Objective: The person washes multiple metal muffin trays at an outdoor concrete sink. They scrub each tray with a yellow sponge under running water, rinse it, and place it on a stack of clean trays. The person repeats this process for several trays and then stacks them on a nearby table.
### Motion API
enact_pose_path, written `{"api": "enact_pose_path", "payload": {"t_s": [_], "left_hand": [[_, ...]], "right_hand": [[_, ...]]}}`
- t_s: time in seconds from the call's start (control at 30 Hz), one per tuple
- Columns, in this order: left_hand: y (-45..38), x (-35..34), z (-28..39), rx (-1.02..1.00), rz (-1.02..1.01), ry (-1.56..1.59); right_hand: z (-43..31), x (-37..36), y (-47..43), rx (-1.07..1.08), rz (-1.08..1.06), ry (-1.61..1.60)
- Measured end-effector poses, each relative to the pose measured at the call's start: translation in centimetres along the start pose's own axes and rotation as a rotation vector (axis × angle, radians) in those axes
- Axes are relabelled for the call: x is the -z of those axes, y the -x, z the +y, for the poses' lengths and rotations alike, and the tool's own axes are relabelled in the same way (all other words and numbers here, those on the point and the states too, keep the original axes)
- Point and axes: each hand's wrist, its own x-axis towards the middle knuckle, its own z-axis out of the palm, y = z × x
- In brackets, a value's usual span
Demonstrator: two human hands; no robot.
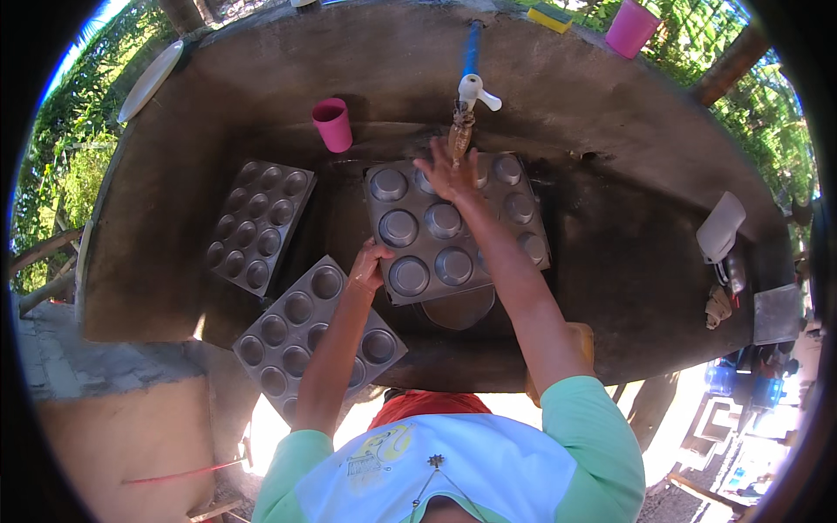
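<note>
My left hand grips the left edge of a metal muffin tin, which is turned bottom up so its cups bulge toward me. Over the tin's far side is my right hand, fingers spread, holding nothing; whether it touches the metal I cannot tell. Just beyond it hangs a tap with a white lever and a wrapped spout. A second muffin tin lies to the left, cups facing up. Another muffin tin sits near the front edge, partly hidden by my left forearm.
A pink cup stands behind the tins inside the concrete sink. On its back rim are a sponge and a pink container. A white plate rests at the left rim, a whitish plastic piece at the right.
</note>
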Motion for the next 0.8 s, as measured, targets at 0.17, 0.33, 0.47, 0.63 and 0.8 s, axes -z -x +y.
{"api": "enact_pose_path", "payload": {"t_s": [0.17,0.33,0.47,0.63,0.8], "left_hand": [[1.2,4.0,1.0,-0.082,0.127,0.026],[-1.7,4.7,-0.1,-0.091,0.146,0.114],[-5.9,1.5,-2.3,-0.091,0.049,0.103],[-10.5,-0.5,-1.2,-0.148,0.099,0.22],[-5.1,4.7,8.2,-0.126,0.245,-0.043]], "right_hand": [[2.2,-3.0,1.3,-0.06,0.156,-0.043],[2.4,0.2,2.9,-0.212,0.158,0.108],[0.4,1.8,1.8,-0.198,0.243,0.069],[-3.7,-2.3,4.2,0.233,0.253,0.035],[3.0,-2.9,-0.1,-0.141,0.207,-0.131]]}}
